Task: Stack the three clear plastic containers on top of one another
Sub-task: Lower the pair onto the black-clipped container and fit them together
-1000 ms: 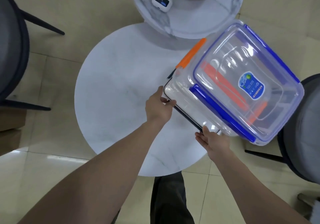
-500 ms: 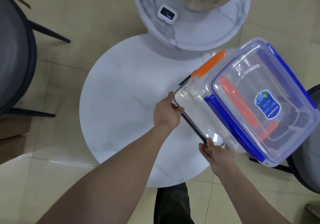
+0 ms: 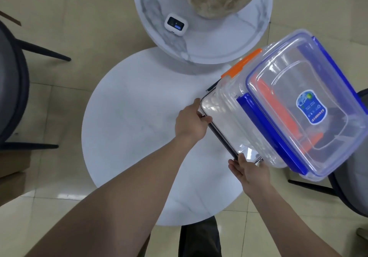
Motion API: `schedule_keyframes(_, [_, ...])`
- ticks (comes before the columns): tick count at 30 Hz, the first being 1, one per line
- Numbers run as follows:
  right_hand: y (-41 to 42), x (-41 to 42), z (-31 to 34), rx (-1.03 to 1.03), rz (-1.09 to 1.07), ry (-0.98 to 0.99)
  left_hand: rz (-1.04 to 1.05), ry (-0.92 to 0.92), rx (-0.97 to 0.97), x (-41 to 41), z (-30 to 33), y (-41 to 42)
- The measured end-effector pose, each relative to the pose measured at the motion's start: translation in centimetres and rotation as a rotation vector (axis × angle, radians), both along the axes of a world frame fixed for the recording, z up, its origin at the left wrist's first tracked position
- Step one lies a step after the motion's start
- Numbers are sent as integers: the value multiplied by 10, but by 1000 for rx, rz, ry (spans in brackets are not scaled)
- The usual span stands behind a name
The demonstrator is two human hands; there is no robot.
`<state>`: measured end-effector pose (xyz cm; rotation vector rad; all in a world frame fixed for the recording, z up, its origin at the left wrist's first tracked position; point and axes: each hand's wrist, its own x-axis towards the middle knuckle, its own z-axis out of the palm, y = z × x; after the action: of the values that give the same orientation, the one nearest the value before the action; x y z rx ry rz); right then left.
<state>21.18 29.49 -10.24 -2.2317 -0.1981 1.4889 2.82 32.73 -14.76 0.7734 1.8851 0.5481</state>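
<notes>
1. Three clear boxes stood stacked at the right edge of the round white table: the blue-clipped box on top, the orange-clipped box under it, the dark-rimmed box lowest.
2. The left hand gripped the lowest box's near corner.
3. The right hand lay open-palmed against its other near corner.

A floor of glossy beige tiles is being lit from above. A round white table is being overlapped by a smaller marble table on the far side. Dark chairs are being seen at left and right.
</notes>
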Motion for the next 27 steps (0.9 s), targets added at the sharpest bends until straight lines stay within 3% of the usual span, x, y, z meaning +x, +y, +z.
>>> schedule_keyframes(27, [49, 9, -36, 26, -132, 107, -66, -1, 26, -3, 0, 79])
